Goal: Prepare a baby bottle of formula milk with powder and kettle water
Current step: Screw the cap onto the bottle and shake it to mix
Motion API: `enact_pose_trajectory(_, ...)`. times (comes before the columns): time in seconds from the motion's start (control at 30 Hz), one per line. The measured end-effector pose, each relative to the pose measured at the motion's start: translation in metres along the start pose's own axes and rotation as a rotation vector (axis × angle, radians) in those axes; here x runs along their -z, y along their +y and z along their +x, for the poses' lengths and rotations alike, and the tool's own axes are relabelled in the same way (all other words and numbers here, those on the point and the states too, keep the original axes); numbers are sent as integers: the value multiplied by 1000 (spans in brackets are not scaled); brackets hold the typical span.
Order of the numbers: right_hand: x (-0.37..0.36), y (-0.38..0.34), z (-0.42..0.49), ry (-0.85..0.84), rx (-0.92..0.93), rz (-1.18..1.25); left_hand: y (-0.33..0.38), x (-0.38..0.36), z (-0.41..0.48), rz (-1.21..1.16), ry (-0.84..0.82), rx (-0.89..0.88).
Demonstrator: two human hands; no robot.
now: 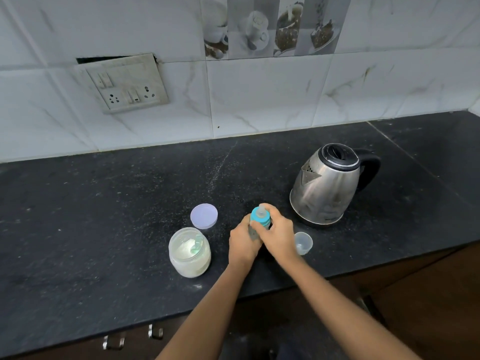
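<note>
Both hands grip a baby bottle, left hand on its body, right hand around the teal collar. An open powder jar stands left of the grip, a kettle behind-right.

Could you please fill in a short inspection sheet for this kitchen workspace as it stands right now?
Surface: black stone counter, faint pale specks.
Job's things: baby bottle upright, teal collar and teat on; powder jar open, scoop inside; lilac lid lying behind it; kettle, lid down.
Clutter: clear cap beside the right hand.
Hands: left hand grips the bottle's body; right hand grips the collar.
Cables: nothing seen.
Surroundings: tiled wall, switch panel, cabinet handles below.
</note>
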State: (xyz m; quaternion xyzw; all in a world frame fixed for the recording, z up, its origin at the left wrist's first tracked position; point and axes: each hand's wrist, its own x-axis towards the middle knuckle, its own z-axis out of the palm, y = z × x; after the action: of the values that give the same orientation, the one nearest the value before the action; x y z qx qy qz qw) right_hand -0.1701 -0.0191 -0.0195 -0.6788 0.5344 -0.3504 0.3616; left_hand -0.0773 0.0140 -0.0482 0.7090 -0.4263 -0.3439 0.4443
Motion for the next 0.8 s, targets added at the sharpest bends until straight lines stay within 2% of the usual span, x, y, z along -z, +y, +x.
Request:
enact_pose_trajectory(0.1, -21, -16, -16, 163, -78, 43, 3, -3, -4, -31, 30, 9)
enact_pose_trajectory(0.17, -18, -15, -12, 133, -72, -6, 1, -2, -2, -10, 25, 11)
enact_pose_trajectory(0.23, 2, -5, 6, -88, -21, -80, -1, 3, 0, 25, -23, -12)
enact_pose_trajectory(0.33, 40, 2, 47, -598, 70, -52, -1, 9, 4, 9, -110, -18)
enact_pose_trajectory(0.37, 48, 1, 57, -706, 87, -47, -1, 10, 5, 17, -118, -15)
enact_pose_trajectory(0.43, 52, -3, 66, -779, 141, -84, 0, 8, 5, 38, -99, -8)
enact_pose_trajectory(0.53, 45, 9, 56, -664, 179, -71, -4, 0, 4, 8, -39, 15)
enact_pose_trajectory(0.6, 36, 21, 41, -516, 153, 6, -4, -6, 1, -48, 7, 33)
enact_pose_trajectory(0.8, 0, 16, 7, -44, 152, -44, 1, -14, -5, -118, 117, 28)
